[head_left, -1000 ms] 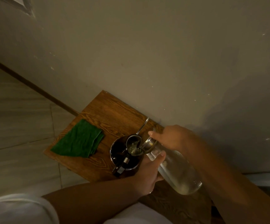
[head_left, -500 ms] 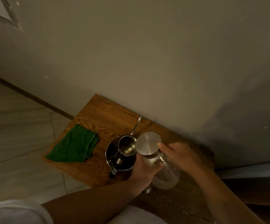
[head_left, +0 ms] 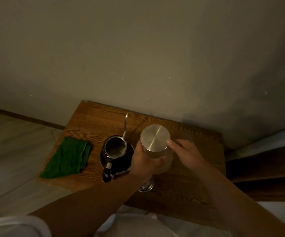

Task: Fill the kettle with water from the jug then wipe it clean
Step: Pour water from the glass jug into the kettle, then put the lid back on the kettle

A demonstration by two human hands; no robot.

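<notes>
The glass jug stands upright on the wooden table, its round metal lid facing up. My left hand wraps the jug's near side and my right hand holds its right side, thumb against the lid's edge. Just left of the jug sits the dark kettle, its mouth open, liquid glinting inside, a thin spout pointing toward the wall and a black handle toward me. A folded green cloth lies at the table's left end, apart from both hands.
A small shiny metal piece, possibly the kettle's lid, lies on the table under my left wrist. The table stands against a plain wall. Tiled floor lies to the left and dark furniture to the right.
The jug was tilted over the kettle's mouth, pouring; it has swung back upright to the right of the kettle. Both hands stayed on it.
</notes>
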